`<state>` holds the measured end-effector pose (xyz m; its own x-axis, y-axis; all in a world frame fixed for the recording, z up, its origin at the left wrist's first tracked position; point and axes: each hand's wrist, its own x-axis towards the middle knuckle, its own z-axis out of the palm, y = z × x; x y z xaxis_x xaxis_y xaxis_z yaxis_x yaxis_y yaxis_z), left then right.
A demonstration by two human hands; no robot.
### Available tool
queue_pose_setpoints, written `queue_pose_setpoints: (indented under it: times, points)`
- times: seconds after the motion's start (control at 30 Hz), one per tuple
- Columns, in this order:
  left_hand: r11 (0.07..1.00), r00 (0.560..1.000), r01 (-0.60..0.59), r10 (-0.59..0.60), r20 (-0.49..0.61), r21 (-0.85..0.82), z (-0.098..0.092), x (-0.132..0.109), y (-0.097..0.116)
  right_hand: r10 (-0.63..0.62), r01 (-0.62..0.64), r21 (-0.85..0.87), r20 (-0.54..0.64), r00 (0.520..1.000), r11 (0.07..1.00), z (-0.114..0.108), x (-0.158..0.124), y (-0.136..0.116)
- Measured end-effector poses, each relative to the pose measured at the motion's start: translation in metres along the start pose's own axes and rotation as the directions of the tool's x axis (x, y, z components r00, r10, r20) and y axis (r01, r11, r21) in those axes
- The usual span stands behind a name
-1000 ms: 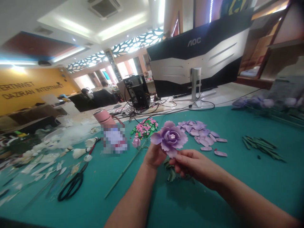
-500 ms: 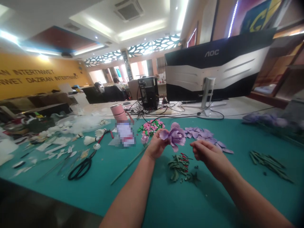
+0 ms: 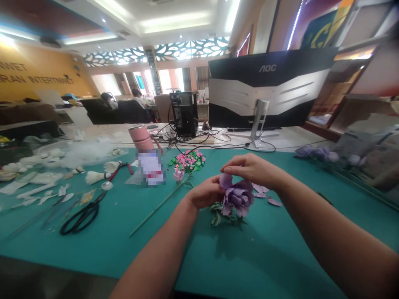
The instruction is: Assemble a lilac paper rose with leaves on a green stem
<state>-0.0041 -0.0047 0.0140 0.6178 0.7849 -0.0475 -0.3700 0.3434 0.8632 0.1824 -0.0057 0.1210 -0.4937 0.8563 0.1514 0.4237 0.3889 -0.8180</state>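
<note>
Purple artificial flower (image 3: 238,197) sits just beside the left hand (image 3: 204,192), whose curled fingers grip its near petals; the half-curled right hand (image 3: 252,168) arches over the top, its hold unclear. Green leaves (image 3: 220,218) lie beneath on the teal table (image 3: 187,249).

L hand (image 3: 204,192) cupping purple artificial flower (image 3: 238,198) w/ green leaves (image 3: 222,216) below it, R hand (image 3: 252,168) draped over its top petals, all above teal mat (image 3: 93,243). Loose lilac petals (image 3: 267,197) just right of flower; green stem (image 3: 158,206) w/ pink bud (image 3: 178,175) to its left. Black-handled scissors (image 3: 81,218) lower left, pink tumbler (image 3: 141,137) upper centre-left, AOC monitor (image 3: 268,89) upper right.
</note>
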Motion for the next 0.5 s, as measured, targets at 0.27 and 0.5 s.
queue_pose_setpoints:
  times: [0.27,0.5]
  points:
    - [1.0,0.999,0.024,-0.024,-0.027,0.002,-0.0004,-0.001,-0.003,0.035,-0.031,-0.031,0.146,0.989,0.999,-0.0013,-0.0028,-0.0045]
    - [1.0,1.0,-0.016,0.015,-0.026,-0.027,-0.0025,0.0007,-0.0048,0.032,-0.033,0.012,0.087,0.996,0.999,0.0006,-0.005,-0.0056]
